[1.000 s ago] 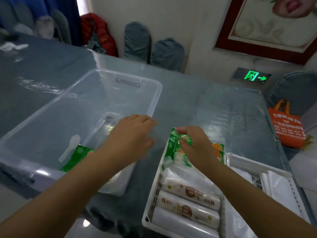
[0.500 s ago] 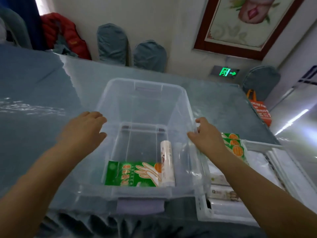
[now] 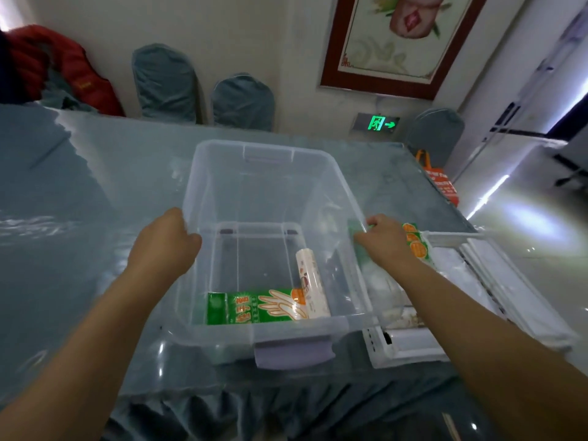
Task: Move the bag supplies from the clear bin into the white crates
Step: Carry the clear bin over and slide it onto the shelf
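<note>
The clear bin stands in front of me on the table. On its floor near the front wall lies a green glove pack, with a white bag roll leaning against its right end. My left hand grips the bin's left rim, my right hand its right rim. To the right of the bin sits a white crate holding rolls and green-and-orange packs, partly hidden by my right arm. A second white crate sits further right.
The table is covered with a glossy grey-blue cloth. Covered chairs line the far wall beside a red jacket. An orange bag sits past the table's right edge, where the floor begins.
My right hand let go of the packs in the white crate and went to the bin's right rim. My left hand took the left rim. The view swung to centre on the bin.
</note>
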`<state>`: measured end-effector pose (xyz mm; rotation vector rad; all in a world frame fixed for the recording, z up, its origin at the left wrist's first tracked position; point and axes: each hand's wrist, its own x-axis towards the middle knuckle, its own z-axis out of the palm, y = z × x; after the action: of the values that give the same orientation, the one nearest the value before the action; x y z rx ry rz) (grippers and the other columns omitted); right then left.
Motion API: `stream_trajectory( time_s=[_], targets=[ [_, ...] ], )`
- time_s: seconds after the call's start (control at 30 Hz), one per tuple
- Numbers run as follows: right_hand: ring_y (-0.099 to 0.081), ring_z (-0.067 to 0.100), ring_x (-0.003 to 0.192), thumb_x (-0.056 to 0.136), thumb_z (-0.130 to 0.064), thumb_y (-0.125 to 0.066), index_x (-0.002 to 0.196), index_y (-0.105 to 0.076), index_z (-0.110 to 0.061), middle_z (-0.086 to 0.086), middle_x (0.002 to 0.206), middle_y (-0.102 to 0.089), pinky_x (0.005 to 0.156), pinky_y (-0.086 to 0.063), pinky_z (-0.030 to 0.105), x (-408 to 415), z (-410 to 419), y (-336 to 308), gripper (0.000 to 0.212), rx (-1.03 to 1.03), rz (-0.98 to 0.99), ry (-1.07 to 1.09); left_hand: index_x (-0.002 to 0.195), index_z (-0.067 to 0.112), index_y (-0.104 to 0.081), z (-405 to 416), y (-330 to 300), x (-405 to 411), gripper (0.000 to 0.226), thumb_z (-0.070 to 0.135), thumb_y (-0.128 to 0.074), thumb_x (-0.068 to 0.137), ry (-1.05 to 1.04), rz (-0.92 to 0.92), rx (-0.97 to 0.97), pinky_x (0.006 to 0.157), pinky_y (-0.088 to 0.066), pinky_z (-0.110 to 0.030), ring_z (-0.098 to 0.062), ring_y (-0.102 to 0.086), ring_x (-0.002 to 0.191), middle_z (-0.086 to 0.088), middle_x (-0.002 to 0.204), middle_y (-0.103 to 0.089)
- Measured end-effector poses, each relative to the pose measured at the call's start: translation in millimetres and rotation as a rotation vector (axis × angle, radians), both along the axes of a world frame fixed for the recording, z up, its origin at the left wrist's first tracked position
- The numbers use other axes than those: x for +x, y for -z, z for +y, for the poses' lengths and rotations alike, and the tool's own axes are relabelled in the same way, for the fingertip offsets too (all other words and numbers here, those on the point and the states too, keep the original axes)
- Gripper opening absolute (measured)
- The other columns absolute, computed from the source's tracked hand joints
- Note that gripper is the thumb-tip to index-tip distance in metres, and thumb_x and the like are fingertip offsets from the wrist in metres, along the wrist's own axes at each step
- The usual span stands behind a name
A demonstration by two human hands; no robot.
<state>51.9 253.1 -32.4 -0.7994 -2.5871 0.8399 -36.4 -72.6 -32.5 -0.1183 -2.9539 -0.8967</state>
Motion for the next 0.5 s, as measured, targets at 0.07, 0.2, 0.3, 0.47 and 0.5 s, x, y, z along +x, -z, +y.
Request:
stream_trajectory(
  time_s=[0.07, 0.2, 0.3, 0.47, 0.5],
  targets=[
    [-0.055, 0.022, 0.072, 0.072, -0.015, -0.068, 0.094, -0.065, -0.008, 0.004, 0.076, -0.061, 0.065, -0.038, 0.025, 13, 5, -9, 0.024, -0.019, 0.034, 0.042, 0.101, 0.008, -0.051, 6, -16, 1, 0.028, 0.019, -0.057, 0.077, 0.021, 0.043, 0.056, 0.068, -0.038, -0.035, -0.034, -0.053, 0.078, -0.012, 0.083, -0.061],
    [-0.05, 0.008, 0.052, 0.07, -0.009, -0.068, 0.084, -0.062, -0.013, -0.008, 0.057, -0.053, 0.045, -0.037, 0.011, 45, 27, -37, 0.016, -0.094, 0.158, 0.107, 0.126, 0.012, -0.048, 37, -61, 10, 0.049, 0.021, -0.06, 0.079, 0.124, 0.126, 0.172, 0.083, -0.043, -0.039, -0.037, -0.057, 0.098, -0.014, 0.102, -0.065],
    [-0.051, 0.007, 0.053, 0.07, -0.01, -0.069, 0.084, -0.061, -0.016, -0.008, 0.06, -0.054, 0.046, -0.039, 0.015, 79, 50, -62, 0.017, -0.114, 0.248, 0.171, 0.13, 0.013, -0.046, 73, -93, 22, 0.053, 0.022, -0.06, 0.08, 0.202, 0.179, 0.222, 0.082, -0.042, -0.039, -0.034, -0.056, 0.093, -0.003, 0.088, -0.058],
    [-0.052, 0.007, 0.056, 0.07, -0.009, -0.069, 0.082, -0.058, -0.021, -0.011, 0.063, -0.054, 0.052, -0.041, 0.02, 162, 100, -89, 0.02, -0.104, 0.37, 0.295, 0.127, 0.01, -0.048, 154, -127, 56, 0.05, 0.02, -0.062, 0.08, 0.364, 0.268, 0.262, 0.071, -0.038, -0.033, -0.021, -0.048, 0.072, 0.003, 0.074, -0.052],
    [-0.053, 0.01, 0.058, 0.07, -0.01, -0.069, 0.084, -0.059, -0.02, -0.01, 0.064, -0.055, 0.055, -0.041, 0.024, 182, 113, -91, 0.02, -0.11, 0.377, 0.328, 0.124, 0.009, -0.05, 173, -129, 65, 0.047, 0.018, -0.062, 0.08, 0.402, 0.267, 0.28, 0.066, -0.036, -0.03, -0.019, -0.047, 0.065, 0.005, 0.071, -0.05]
  ],
)
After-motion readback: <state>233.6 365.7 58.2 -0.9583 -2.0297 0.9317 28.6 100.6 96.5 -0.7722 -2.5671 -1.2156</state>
